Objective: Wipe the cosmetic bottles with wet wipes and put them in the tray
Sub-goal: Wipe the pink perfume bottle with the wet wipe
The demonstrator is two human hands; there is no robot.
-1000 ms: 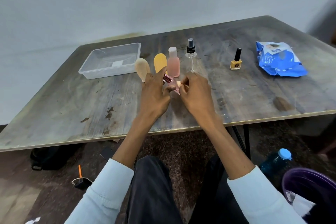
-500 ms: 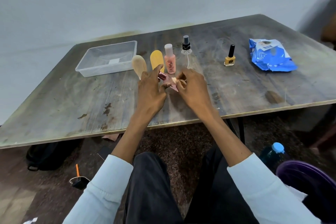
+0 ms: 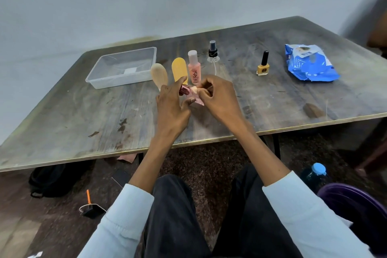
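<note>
My left hand [image 3: 170, 107] grips a small dark-pink cosmetic tube [image 3: 184, 89] over the table's middle. My right hand [image 3: 219, 98] pinches a crumpled pinkish wipe [image 3: 196, 98] against the tube's end. Behind the hands stand a pink bottle [image 3: 194, 69], a clear spray bottle with a black cap [image 3: 213, 56], a yellow rounded bottle [image 3: 179, 69] and a beige rounded bottle [image 3: 159, 74]. A yellow nail-polish bottle [image 3: 263, 65] stands further right. The clear plastic tray [image 3: 123, 67] lies at the back left with nothing in it. A blue wet-wipes pack [image 3: 310, 65] lies at the right.
The worn wooden table [image 3: 83, 115] ends just before my knees. On the floor are a black bag [image 3: 50, 180], a small black scraper with an orange handle [image 3: 91, 205], a blue-capped water bottle [image 3: 316, 174] and a purple bin [image 3: 356, 201].
Both hands stay together on the tube and wipe, with the fingers shifting slightly as they rub. The camera has tilted a little. The bottles on the table have not moved.
</note>
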